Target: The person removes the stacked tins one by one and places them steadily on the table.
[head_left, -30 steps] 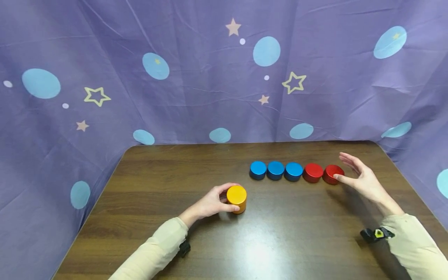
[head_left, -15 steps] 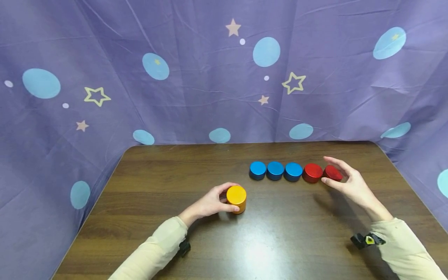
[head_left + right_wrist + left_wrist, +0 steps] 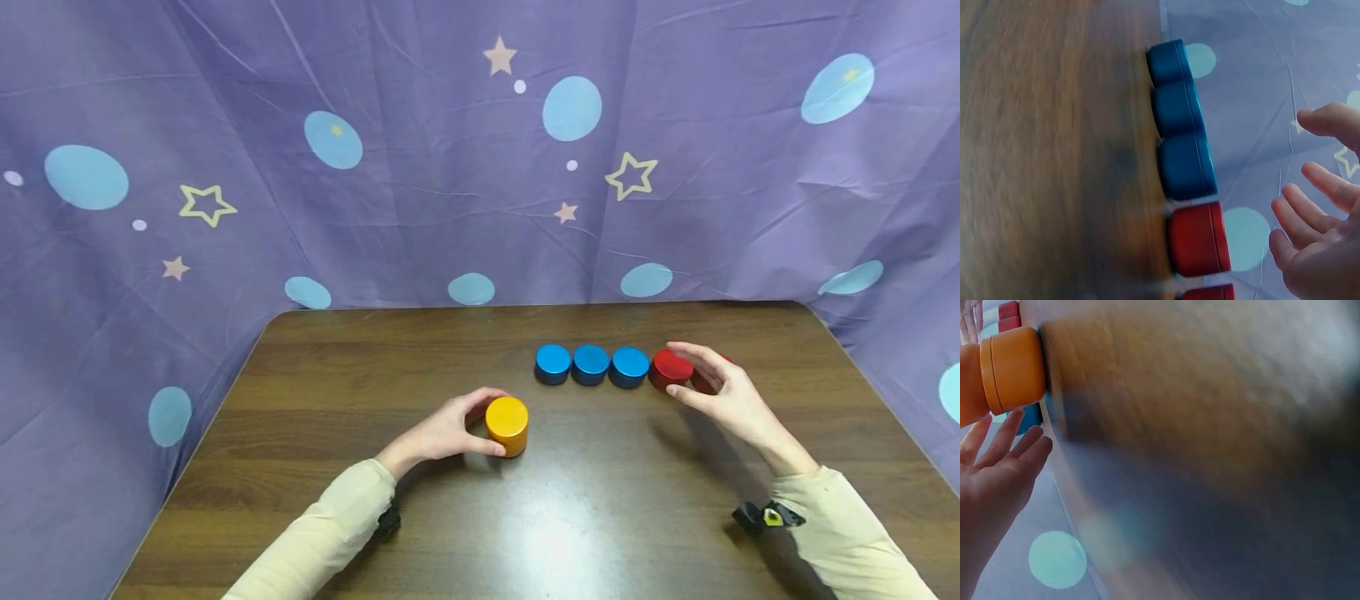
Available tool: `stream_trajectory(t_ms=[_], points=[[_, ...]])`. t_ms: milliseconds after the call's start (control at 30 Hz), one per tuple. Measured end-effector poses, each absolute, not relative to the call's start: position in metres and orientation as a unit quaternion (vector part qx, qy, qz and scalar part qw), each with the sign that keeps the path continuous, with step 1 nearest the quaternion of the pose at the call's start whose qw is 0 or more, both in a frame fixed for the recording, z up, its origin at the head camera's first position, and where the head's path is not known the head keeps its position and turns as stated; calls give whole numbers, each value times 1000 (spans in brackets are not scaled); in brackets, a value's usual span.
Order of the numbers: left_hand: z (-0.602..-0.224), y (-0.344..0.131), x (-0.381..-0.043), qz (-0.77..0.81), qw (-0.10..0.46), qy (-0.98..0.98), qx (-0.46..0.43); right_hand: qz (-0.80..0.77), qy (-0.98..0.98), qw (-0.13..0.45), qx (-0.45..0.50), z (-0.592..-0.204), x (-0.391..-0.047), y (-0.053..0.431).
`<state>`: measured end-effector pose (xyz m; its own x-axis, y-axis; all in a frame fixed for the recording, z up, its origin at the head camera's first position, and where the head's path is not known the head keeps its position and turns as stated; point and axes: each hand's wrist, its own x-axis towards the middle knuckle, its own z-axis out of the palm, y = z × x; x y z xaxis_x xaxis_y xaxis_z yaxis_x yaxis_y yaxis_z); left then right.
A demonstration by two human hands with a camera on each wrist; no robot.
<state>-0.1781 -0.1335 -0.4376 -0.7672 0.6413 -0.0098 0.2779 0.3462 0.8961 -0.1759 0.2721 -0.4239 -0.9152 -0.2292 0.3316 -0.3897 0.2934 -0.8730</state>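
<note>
Two orange tins (image 3: 507, 421) stand stacked near the table's middle, their seam visible in the left wrist view on the lower orange tin (image 3: 1019, 365). My left hand (image 3: 442, 432) is spread around the stack, thumb in front; its fingers (image 3: 1007, 440) look fairly straight beside the tins. My right hand (image 3: 731, 402) hovers above the right end of a row of tins, thumb and fingers apart, holding nothing. Beneath its fingertips is a red tin (image 3: 669, 369). Another red tin (image 3: 1210, 294) is mostly hidden behind this hand in the head view.
Three blue tins (image 3: 591, 365) continue the row leftward from the red ones, near the back of the brown wooden table (image 3: 360, 358). A purple patterned cloth (image 3: 420, 208) hangs behind and around the table.
My right hand has moved left and slightly nearer, from the end red tin toward the other red one. My left thumb has slid back slightly on the orange tins, which stay put.
</note>
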Motion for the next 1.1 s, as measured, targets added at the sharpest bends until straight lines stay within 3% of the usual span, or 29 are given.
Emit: stream_trajectory(t_ms=[400, 1100], points=[[-443, -145, -183, 407, 129, 850, 309, 557, -799, 42, 223, -429, -177, 248], [-452, -138, -185, 340, 176, 868, 316, 566, -790, 16, 236, -432, -175, 217]])
